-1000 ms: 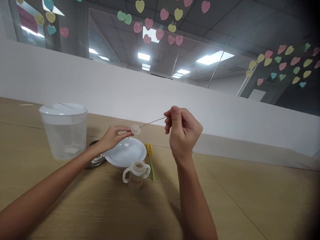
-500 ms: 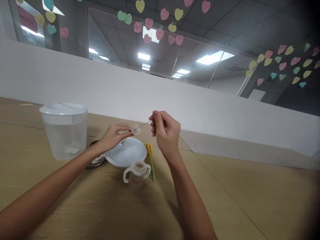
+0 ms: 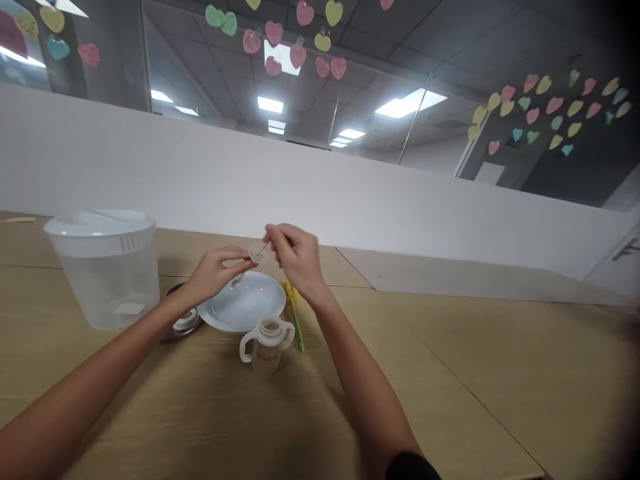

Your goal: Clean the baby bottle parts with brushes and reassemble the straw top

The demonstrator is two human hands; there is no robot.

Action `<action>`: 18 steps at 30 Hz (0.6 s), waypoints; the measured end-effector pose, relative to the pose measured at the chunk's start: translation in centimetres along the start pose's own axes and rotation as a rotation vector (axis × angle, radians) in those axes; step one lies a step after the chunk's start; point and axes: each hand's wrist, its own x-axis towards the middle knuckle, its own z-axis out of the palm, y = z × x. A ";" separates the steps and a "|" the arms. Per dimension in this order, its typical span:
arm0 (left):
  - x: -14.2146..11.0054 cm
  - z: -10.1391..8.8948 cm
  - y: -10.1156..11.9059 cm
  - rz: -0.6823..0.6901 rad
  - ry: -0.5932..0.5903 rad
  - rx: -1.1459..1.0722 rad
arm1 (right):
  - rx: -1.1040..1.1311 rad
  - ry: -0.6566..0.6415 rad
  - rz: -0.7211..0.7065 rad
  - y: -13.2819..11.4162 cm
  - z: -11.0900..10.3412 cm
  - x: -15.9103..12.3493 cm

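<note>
Between the fingertips of my left hand (image 3: 220,270) is a clear round straw piece (image 3: 259,253), held above a white bowl (image 3: 243,308). Below it a whitish end (image 3: 237,282) hangs over the bowl. My right hand (image 3: 297,257) is closed in a pinch around a thin wire (image 3: 265,247), like the stem of a straw brush; its far part is inside the straw piece and no bristles show. In front of the bowl stands an uncapped clear cup (image 3: 267,353) with two white handles. A yellow sponge brush (image 3: 296,319) with a green handle lies right of the bowl.
A large translucent tub (image 3: 103,267) with a white lid stands at the left. Beside the bowl a metal dish (image 3: 170,333) holds a white ring (image 3: 186,320), partly behind my left arm. A low white wall (image 3: 400,220) runs along the back of the wooden table (image 3: 450,400).
My right hand has moved left, close to my left hand, pushing the wire deeper into the straw piece. The whitish end has swung left. The view has turned slightly right.
</note>
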 end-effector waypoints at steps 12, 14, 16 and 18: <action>-0.2 0.9 -2.5 0.040 -0.028 0.090 | 0.102 0.535 -0.093 -3.9 -7.4 0.1; -0.2 0.9 -3.3 0.049 -0.033 0.145 | 0.061 0.550 -0.094 -3.6 -8.0 0.2; -0.2 1.1 -3.9 0.106 -0.075 0.242 | 0.027 0.481 -0.040 -2.8 -7.9 0.4; -0.3 1.3 -4.5 0.187 -0.140 0.370 | 0.019 0.362 0.055 -1.5 -7.2 0.8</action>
